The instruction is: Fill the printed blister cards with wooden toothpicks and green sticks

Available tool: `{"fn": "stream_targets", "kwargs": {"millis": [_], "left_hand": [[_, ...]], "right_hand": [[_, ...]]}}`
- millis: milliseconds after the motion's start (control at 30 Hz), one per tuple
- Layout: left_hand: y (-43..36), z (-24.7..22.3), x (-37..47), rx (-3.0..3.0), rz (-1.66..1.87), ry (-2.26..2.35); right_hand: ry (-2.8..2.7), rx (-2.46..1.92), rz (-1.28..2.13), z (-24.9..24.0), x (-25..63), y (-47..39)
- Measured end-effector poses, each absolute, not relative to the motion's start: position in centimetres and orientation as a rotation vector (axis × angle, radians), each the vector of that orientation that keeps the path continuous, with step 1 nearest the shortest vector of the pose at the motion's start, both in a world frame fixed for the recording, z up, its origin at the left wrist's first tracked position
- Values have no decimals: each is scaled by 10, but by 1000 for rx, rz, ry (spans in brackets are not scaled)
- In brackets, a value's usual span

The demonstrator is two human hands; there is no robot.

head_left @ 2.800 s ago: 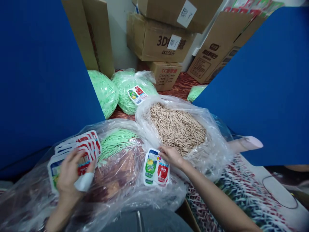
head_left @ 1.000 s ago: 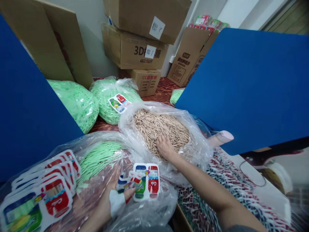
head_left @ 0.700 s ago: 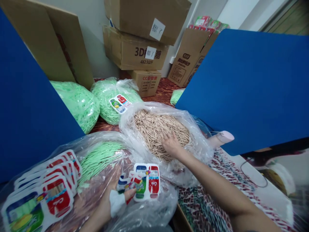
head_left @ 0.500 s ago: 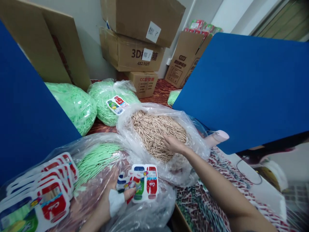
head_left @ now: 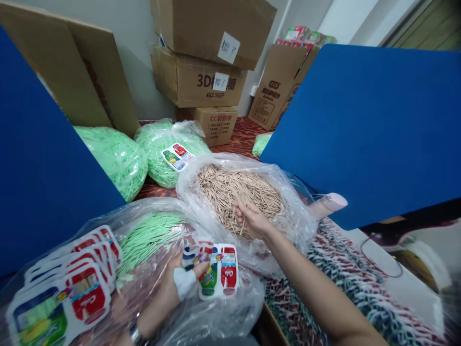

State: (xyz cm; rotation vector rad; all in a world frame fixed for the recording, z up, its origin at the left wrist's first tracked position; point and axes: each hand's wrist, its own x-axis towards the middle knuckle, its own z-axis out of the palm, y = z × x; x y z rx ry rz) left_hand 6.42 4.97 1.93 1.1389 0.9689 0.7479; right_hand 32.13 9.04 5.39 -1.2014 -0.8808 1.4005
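My left hand, with white tape around the base of the thumb, is closed on several flat bottle-shaped candy packs printed in green and red. My right hand is over the thin brown sticks in an open clear plastic bag. Its fingers are curled, with a few sticks between the fingertips. Thin green sticks lie on a plastic sheet left of my left hand. At the lower left, a row of overlapping packs shows sticks through their windows.
Two tied bags of green strips sit behind, one with a pack on top. Cardboard boxes are stacked at the wall. Blue panels flank both sides, the right panel beside a pinkish cylinder. Patterned woven fabric lies at lower right.
My right hand has gone from flat, stretched fingers over the brown sticks to curled fingers gripping a few. My left hand keeps its packs. The view has shifted slightly.
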Motion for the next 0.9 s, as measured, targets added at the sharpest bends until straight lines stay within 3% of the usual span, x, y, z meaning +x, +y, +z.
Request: {"fn": "stream_targets", "kwargs": {"millis": [367, 567, 900], "left_hand": [[61, 25, 90, 1431, 837, 931], [62, 34, 94, 1588, 880, 993], [72, 50, 96, 1924, 963, 1033]], "right_hand": [[-1173, -972, 864, 100, 263, 81], [-1368, -1130, 771, 93, 248, 71], [-1170, -1298, 740, 59, 229, 64]]}}
